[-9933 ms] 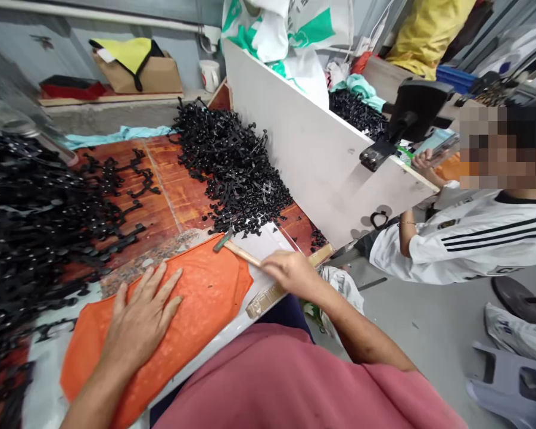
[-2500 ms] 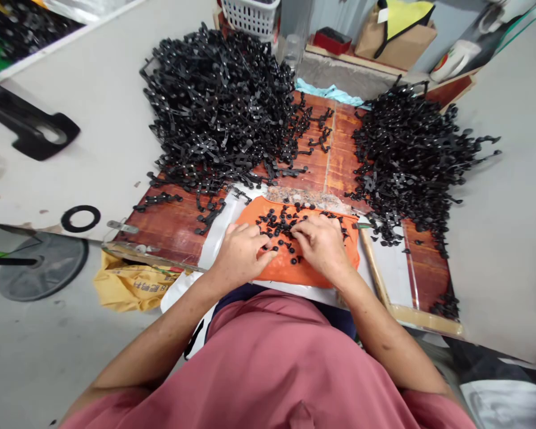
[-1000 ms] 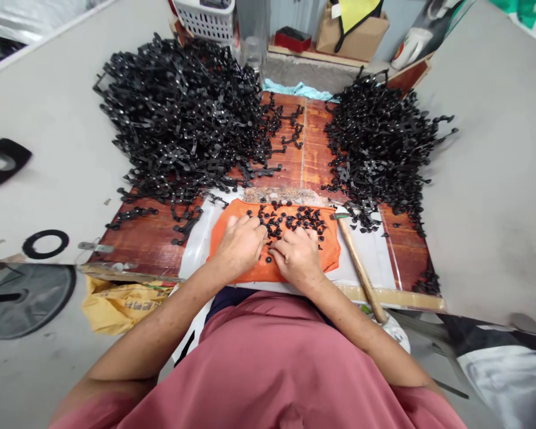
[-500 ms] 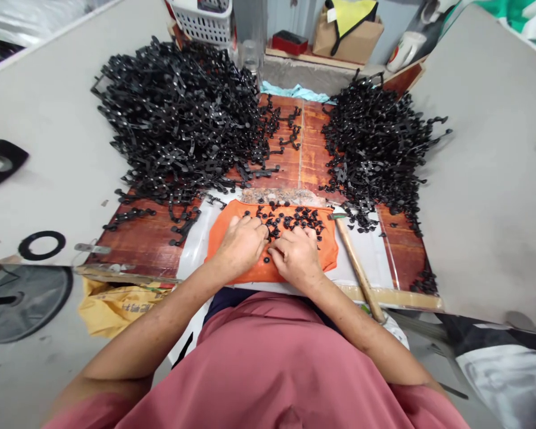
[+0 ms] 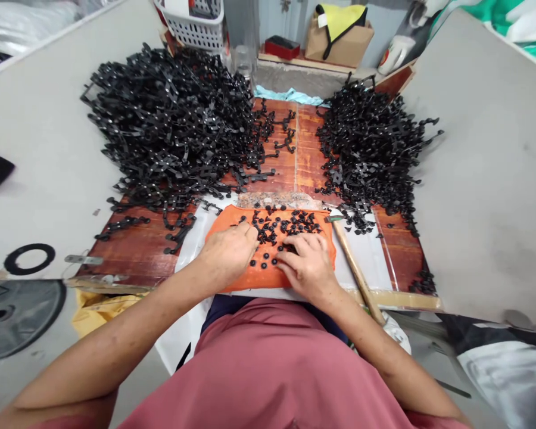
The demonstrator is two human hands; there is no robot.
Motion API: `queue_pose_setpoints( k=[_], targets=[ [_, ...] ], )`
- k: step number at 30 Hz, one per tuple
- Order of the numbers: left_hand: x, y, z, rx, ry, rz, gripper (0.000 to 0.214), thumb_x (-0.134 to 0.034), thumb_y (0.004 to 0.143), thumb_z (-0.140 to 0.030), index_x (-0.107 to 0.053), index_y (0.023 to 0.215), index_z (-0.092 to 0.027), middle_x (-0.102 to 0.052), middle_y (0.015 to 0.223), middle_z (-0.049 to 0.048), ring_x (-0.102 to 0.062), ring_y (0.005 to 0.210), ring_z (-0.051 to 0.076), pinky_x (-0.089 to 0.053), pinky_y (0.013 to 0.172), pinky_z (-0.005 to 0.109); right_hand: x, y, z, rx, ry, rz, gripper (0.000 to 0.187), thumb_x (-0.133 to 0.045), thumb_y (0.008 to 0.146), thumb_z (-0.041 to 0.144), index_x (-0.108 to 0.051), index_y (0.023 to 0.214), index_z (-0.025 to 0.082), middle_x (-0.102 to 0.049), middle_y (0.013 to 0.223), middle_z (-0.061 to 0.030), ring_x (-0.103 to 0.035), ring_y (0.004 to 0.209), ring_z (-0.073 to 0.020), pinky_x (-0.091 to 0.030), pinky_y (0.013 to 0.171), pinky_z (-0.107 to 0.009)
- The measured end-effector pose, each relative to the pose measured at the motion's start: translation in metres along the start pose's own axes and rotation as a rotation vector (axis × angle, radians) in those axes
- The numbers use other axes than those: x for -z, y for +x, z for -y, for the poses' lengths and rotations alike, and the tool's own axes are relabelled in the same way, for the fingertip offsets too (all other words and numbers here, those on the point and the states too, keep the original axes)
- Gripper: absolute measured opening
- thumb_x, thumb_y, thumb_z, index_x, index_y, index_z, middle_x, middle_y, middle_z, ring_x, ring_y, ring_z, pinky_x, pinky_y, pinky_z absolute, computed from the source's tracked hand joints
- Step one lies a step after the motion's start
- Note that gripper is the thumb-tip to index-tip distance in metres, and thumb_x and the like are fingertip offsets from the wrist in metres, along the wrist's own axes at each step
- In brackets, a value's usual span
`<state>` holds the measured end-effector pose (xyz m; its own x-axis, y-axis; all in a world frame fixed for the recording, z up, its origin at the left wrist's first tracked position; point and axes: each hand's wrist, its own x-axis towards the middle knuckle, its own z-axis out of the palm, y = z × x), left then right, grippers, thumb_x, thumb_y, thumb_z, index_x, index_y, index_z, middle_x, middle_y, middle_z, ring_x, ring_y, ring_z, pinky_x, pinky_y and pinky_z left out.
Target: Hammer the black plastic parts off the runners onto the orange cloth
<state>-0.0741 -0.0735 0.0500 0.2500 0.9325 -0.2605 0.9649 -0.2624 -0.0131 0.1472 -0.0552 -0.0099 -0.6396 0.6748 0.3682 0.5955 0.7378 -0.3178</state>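
Small round black rubber-like pieces (image 5: 267, 229) lie scattered over an orange cloth (image 5: 245, 280) in front of me. My left hand (image 5: 230, 253) rests at the cloth's left side, its fingers curled down at the edge of the pieces. What its fingertips hold, if anything, is hidden. Over the right part of the cloth is my right hand (image 5: 310, 265), thumb and fingers apart, touching or just above some pieces. Several single pieces lie between the two hands. A hammer (image 5: 355, 262) with a wooden handle lies just right of the cloth.
A big heap of black linked strips (image 5: 174, 119) stands at the left, a smaller heap (image 5: 366, 149) at the right. Grey panels (image 5: 482, 179) wall in both sides. Behind are a white basket (image 5: 196, 30), a red box (image 5: 282, 46) and a paper bag (image 5: 339, 44).
My hands have moved apart, left hand to the left and right hand to the right. The right fingers have spread, and more loose pieces show between the hands. The view has shifted slightly.
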Motion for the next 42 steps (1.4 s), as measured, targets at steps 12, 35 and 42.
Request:
queue_pose_setpoints(
  k=[12,35,42],
  targets=[
    [-0.015,0.032,-0.006,-0.109,-0.034,0.054,0.024,-0.047,0.097,-0.018,-0.071,0.097,-0.014,-0.074,0.092,0.0127,-0.070,0.077,0.026,-0.047,0.062,0.033,0.002,0.017,-0.010,-0.152,-0.016,0.066,0.019,-0.060,0.101,0.029,-0.079,0.104,0.028,-0.073,0.103,-0.0043,-0.054,0.101,-0.0221,-0.028,0.103,-0.043],
    [-0.012,0.062,0.012,-0.040,-0.027,-0.107,0.013,-0.058,0.092,-0.022,-0.070,0.088,-0.018,-0.077,0.096,0.0121,-0.071,0.094,0.025,-0.049,0.081,0.034,-0.011,0.075,-0.017,-0.102,-0.187,0.311,0.021,-0.059,0.097,0.020,-0.079,0.089,0.021,-0.071,0.094,-0.0093,-0.050,0.097,-0.0267,-0.027,0.088,-0.043],
    [-0.031,0.056,0.017,-0.094,-0.268,-0.021,0.019,-0.056,0.093,-0.024,-0.072,0.082,-0.021,-0.079,0.090,0.0058,-0.071,0.086,0.023,-0.046,0.078,0.033,-0.005,0.065,-0.010,-0.073,-0.134,0.373,0.023,-0.062,0.097,0.025,-0.079,0.082,0.023,-0.073,0.092,-0.0066,-0.053,0.094,-0.0246,-0.027,0.084,-0.041]
  ],
)
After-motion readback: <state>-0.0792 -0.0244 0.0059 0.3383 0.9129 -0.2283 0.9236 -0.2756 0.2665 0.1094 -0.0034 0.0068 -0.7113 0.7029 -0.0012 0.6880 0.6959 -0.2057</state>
